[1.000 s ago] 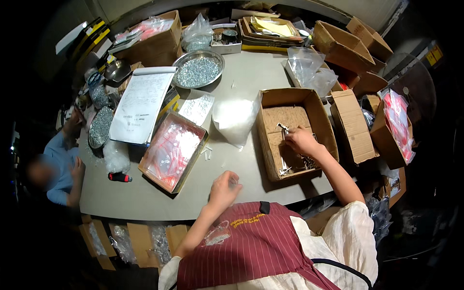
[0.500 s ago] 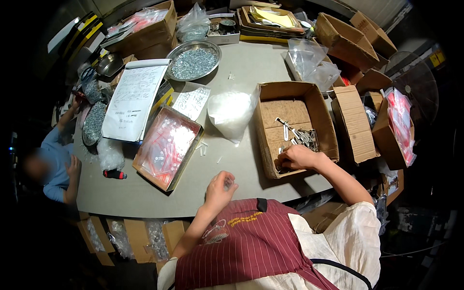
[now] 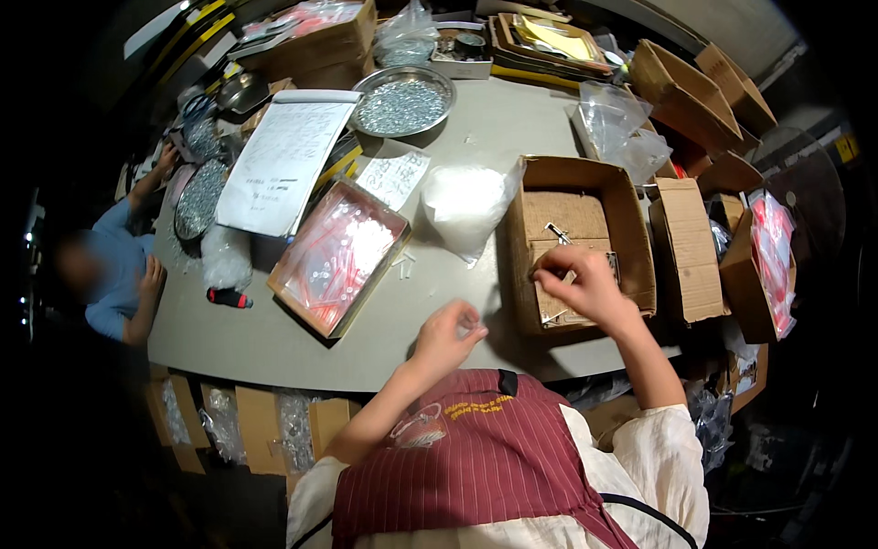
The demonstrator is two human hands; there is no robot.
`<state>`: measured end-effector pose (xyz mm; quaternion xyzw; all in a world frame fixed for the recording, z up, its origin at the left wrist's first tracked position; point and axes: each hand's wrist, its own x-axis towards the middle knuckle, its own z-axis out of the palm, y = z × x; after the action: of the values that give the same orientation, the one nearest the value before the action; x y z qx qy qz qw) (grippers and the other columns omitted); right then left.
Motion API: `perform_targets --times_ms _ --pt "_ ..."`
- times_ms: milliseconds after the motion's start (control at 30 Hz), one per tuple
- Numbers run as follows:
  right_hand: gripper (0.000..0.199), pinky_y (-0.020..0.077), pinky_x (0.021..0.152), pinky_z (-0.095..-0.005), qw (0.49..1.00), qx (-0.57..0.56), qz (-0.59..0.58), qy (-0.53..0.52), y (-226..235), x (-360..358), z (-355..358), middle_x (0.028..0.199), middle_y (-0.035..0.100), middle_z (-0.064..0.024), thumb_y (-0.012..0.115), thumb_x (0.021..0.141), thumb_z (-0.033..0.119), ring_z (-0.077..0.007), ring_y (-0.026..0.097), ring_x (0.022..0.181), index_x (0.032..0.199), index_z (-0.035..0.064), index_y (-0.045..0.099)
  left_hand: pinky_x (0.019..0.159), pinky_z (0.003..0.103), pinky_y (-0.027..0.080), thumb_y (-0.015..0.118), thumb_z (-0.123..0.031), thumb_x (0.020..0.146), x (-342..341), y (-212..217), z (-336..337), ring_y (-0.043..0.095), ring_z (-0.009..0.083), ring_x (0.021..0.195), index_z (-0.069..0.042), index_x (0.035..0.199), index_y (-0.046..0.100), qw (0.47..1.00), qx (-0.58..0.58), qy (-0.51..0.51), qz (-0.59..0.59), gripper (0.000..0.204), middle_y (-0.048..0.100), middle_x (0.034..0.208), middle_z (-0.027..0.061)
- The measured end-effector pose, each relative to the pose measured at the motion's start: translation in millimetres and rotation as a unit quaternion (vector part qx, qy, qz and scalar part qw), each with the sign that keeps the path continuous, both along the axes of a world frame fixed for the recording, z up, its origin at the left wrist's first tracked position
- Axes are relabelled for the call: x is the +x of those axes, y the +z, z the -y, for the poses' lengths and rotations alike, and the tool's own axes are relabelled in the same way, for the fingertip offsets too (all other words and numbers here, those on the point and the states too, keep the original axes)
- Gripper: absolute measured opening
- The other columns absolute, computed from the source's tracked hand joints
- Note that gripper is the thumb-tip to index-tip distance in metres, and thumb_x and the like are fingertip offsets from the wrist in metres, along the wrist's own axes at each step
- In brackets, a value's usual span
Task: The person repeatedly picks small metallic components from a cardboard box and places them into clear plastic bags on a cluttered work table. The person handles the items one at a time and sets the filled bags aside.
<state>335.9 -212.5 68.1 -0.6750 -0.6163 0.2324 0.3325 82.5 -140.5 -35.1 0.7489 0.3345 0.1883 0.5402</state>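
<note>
Head view: right of centre, the open cardboard box (image 3: 585, 238) holds few metal parts; the right hand (image 3: 585, 285) pinches inside it. The left hand (image 3: 448, 334), fingers closed on something small, hovers mid-frame; the tray of filled bags (image 3: 338, 256) suggests work well underway.

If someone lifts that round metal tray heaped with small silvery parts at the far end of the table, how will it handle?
The round metal tray is probably heavy for its size, being heaped with metal parts. Its rim looks shallow, so tilting it would likely spill them. Pushed flat across the table, it should slide rather than tip.
</note>
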Motion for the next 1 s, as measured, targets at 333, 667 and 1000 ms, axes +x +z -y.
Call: perform_targets --times_ms 333,667,1000 --pt "0.022 0.0549 0.068 -0.0383 0.959 -0.187 -0.027 0.211 -4.1 -73.0 3.1 0.086 0.071 -0.0159 0.072 0.090 0.012 -0.0288 0.070 0.075 0.109 0.0022 0.072 0.082 0.041 0.052 0.073 -0.008 0.078 1.8 29.8 -3.3 0.067 0.0347 0.094 -0.002 0.105 0.060 0.996 0.052 -0.025 0.069 0.031 0.067 0.098 0.0176" --pt "0.019 0.0541 0.080 -0.0400 0.981 0.027 0.021 0.190 5.5 -84.8 1.1 0.108 0.063 -0.0150 0.074 0.087 0.002 -0.0301 0.067 0.095 0.105 -0.0003 0.071 0.093 0.038 0.053 0.070 -0.006 0.086 -22.3 36.4 -5.0 0.069 0.0306 0.110 -0.001 0.131 0.062 0.989 0.073 -0.036 0.127 0.046 0.070 0.120 0.0191" --pt "0.018 0.0539 0.079 -0.0382 0.986 0.099 0.058 0.119 44.6 -117.4 -10.4 0.095 0.067 -0.0137 0.075 0.087 0.007 -0.0324 0.068 0.091 0.099 0.0020 0.063 0.071 0.029 0.057 0.066 -0.007 0.096 -60.9 83.9 -9.8 0.074 0.0147 0.083 0.003 0.099 0.068 0.971 0.021 0.109 0.214 0.010 0.076 0.088 0.0097"
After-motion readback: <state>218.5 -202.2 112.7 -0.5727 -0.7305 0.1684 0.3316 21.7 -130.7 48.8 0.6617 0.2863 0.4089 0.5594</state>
